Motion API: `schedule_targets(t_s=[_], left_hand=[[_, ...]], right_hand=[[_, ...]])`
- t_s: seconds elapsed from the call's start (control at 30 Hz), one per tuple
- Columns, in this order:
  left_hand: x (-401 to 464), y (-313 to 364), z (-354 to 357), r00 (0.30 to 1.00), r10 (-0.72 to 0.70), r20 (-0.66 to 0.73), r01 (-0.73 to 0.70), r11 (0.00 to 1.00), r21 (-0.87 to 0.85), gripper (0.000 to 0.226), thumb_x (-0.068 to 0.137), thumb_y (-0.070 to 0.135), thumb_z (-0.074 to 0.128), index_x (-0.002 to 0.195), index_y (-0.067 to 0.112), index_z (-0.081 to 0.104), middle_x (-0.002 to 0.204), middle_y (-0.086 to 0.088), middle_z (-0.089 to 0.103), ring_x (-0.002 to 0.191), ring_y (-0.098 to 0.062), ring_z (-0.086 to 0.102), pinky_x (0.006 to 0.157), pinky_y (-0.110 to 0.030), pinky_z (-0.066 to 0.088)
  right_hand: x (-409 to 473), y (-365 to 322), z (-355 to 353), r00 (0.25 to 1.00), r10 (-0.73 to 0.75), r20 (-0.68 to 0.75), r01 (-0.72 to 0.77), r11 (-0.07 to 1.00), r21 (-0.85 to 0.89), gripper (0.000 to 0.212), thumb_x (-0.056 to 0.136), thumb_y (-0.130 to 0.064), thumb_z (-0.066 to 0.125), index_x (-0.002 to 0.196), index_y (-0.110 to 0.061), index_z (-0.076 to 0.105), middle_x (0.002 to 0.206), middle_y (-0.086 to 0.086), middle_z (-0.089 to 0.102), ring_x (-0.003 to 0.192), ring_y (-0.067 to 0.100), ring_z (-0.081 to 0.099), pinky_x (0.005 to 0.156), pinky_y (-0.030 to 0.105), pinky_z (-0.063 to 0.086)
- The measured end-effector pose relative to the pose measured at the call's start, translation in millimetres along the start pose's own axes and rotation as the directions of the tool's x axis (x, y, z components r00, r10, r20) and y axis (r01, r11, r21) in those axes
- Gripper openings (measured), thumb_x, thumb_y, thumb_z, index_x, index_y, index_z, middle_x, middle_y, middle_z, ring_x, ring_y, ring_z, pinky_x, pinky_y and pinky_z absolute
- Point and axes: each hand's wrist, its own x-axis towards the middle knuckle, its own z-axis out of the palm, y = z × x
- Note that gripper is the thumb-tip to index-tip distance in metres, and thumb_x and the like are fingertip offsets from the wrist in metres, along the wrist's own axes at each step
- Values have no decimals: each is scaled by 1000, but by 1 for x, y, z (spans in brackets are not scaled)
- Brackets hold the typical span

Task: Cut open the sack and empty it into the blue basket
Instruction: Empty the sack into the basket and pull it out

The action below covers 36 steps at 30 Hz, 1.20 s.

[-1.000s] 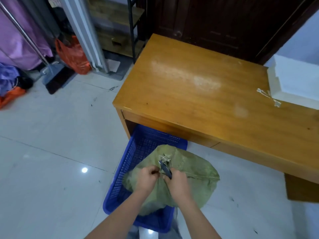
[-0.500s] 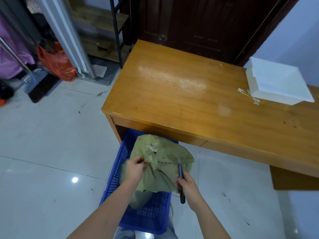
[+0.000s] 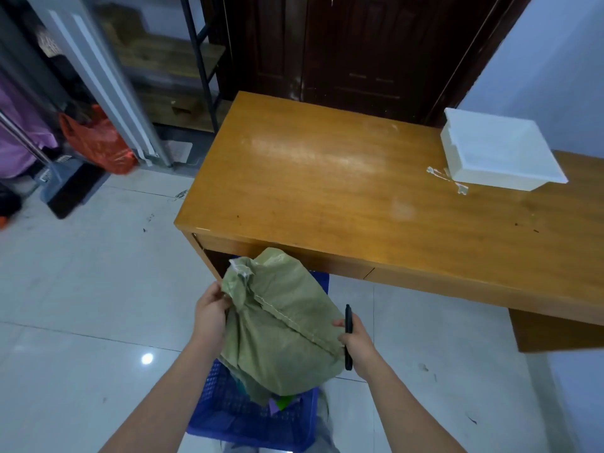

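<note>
Now green woven sack point(image 3: 281, 325) crumpled, upended over blue basket point(image 3: 228, 416); left hand point(image 3: 210, 313) fingers pinching sack, right hand point(image 3: 356, 343) clutching black cutter point(image 3: 348, 335).

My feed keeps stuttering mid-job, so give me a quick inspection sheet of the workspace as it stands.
Surface: wooden table, scuffed, mostly bare; pale tiled floor below.
Job's things: green sack held over the blue basket; colourful contents show at its lower end. Black cutter in the right hand.
Clutter: white foam box on the table, tape scrap beside it.
Grippers: left hand grips the sack's upper left edge; right hand holds the cutter, fingers on the sack's right edge.
Cables: nothing seen.
Surroundings: dark door, metal shelf, orange bag.
</note>
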Motion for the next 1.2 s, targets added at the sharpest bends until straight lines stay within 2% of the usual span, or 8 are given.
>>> schedule_targets(t_s=[0.1, 0.2, 0.3, 0.4, 0.5, 0.77, 0.9, 1.2], left_hand=[[1, 9, 1, 999, 2, -37, -7, 992, -130, 39, 88, -11, 33, 80, 13, 62, 84, -12, 63, 78, -28, 59, 76, -40, 52], [2, 8, -4, 995, -49, -85, 30, 977, -211, 37, 90, -9, 31, 84, 13, 61, 86, -11, 62, 79, -27, 59, 75, -39, 52], [3, 0, -11, 985, -124, -122, 80, 945, -317, 36, 90, -8, 31, 86, 14, 60, 89, -11, 62, 82, -27, 59, 76, -41, 52], [2, -10, -18, 970, -188, -155, 118, 919, -376, 37, 92, -6, 30, 88, 16, 60, 91, -7, 61, 84, -24, 59, 74, -39, 52], [0, -19, -25, 962, -220, -163, 149, 920, -362, 40, 91, -9, 29, 90, 16, 59, 89, -6, 60, 81, -21, 58, 71, -36, 52], [-2, -16, -75, 986, -35, -166, 39, 999, 16, 39, 82, -20, 36, 97, 8, 60, 88, -8, 61, 90, -30, 54, 74, -35, 47], [4, 0, -101, 985, 41, -170, -21, 993, 120, 41, 77, -21, 38, 93, 8, 62, 88, -10, 62, 95, -31, 53, 82, -43, 45], [-5, 50, -77, 964, 259, -63, -247, 956, 159, 34, 81, -15, 44, 75, 13, 61, 78, -5, 61, 74, -19, 54, 67, -30, 45]], right_hand=[[10, 13, -10, 991, 13, -133, -9, 1000, 28, 45, 86, 4, 50, 124, -19, 44, 101, 9, 55, 79, 24, 57, 64, 34, 51], [14, 31, -17, 934, 135, -332, -129, 991, 41, 33, 86, -6, 54, 119, -9, 48, 81, 11, 51, 61, 19, 45, 53, 29, 38], [9, 55, -16, 900, 333, -282, -302, 942, 148, 51, 83, -34, 68, 118, 0, 52, 71, 2, 48, 53, 14, 40, 44, 23, 33], [6, 67, -2, 906, 396, -151, -343, 893, 291, 34, 84, -30, 69, 92, 1, 59, 63, 7, 51, 39, 13, 33, 33, 16, 29], [15, 55, 12, 934, 286, -214, -183, 898, 400, 8, 88, -9, 61, 85, -3, 58, 55, 6, 39, 35, 11, 31, 32, 16, 27], [-13, -21, 21, 927, -151, -343, 228, 954, 197, 11, 84, -2, 55, 75, -6, 52, 65, 4, 45, 58, 17, 40, 55, 29, 31], [-33, -56, 13, 910, -268, -316, 324, 935, 142, 16, 88, -2, 57, 75, -12, 57, 60, -3, 46, 51, 10, 41, 48, 21, 33], [-49, -111, 3, 858, -362, -364, 429, 895, 121, 33, 87, -3, 59, 62, -18, 42, 55, -2, 33, 48, 14, 29, 49, 27, 24]])
